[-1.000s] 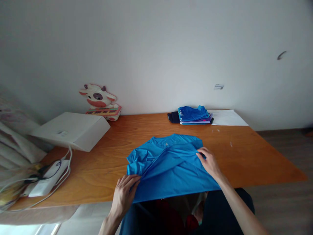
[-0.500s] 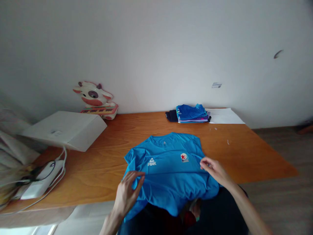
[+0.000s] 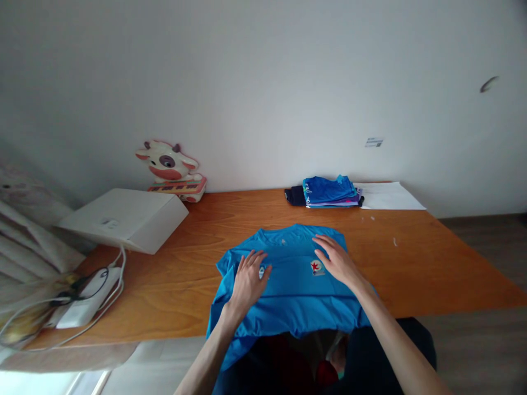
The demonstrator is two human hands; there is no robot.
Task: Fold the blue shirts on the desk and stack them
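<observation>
A blue T-shirt (image 3: 288, 280) lies spread front-up on the wooden table, collar toward the wall. Its lower part hangs over the near edge above my lap. My left hand (image 3: 250, 277) is over the left chest with fingers spread, partly covering the white logo. My right hand (image 3: 335, 258) is above the right chest near the shoulder, fingers apart, beside the red star badge (image 3: 317, 267). Neither hand grips the cloth; whether the fingertips touch it I cannot tell.
Folded clothes (image 3: 329, 192) are stacked at the back of the table (image 3: 173, 285), beside a white paper sheet (image 3: 389, 196). At the left are a cow toy keyboard (image 3: 173, 171), a white box (image 3: 127, 216) and a power strip (image 3: 88, 296) with cables.
Both hands have moved forward and inward over the shirt's chest, and their fingers have spread. The view has shifted slightly, and the shirt's lower folds look flatter.
</observation>
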